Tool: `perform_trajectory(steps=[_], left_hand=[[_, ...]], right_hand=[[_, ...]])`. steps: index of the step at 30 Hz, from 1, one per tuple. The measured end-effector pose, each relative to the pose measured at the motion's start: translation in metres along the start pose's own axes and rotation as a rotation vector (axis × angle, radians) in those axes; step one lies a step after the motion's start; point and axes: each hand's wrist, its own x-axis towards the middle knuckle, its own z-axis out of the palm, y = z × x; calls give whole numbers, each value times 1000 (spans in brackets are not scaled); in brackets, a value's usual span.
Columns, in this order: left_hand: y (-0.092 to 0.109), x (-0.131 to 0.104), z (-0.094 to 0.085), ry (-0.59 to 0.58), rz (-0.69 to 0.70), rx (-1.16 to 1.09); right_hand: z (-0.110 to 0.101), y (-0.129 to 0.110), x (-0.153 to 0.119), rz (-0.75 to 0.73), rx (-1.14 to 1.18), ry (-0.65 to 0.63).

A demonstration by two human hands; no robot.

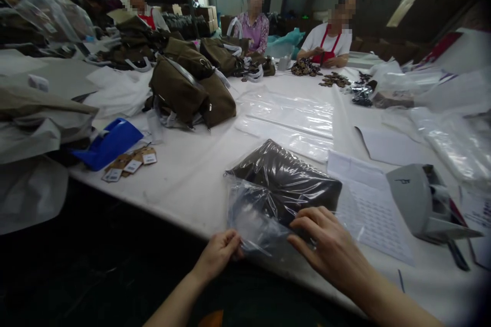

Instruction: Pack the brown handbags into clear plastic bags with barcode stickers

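A dark brown bag lies inside a clear plastic bag near the table's front edge. My left hand pinches the near left corner of the plastic. Over the right part of the plastic lies my right hand, its fingers spread and resting at the edge of the wrapped bag. The open end of the plastic faces me and looks crumpled between my hands. A printed sheet sits on the table just right of the wrapped bag.
Flat clear plastic bags lie beyond. To the left are a blue tape dispenser, several tags and piled brown bags. A grey dispenser stands at right. Three people sit across the table, one by small brown pieces.
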Motion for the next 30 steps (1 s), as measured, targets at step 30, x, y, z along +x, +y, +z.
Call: perform_trajectory(steps=[30], left_hand=[[12, 65, 31, 541, 912, 1251]], right_hand=[[20, 52, 49, -145, -185, 305]])
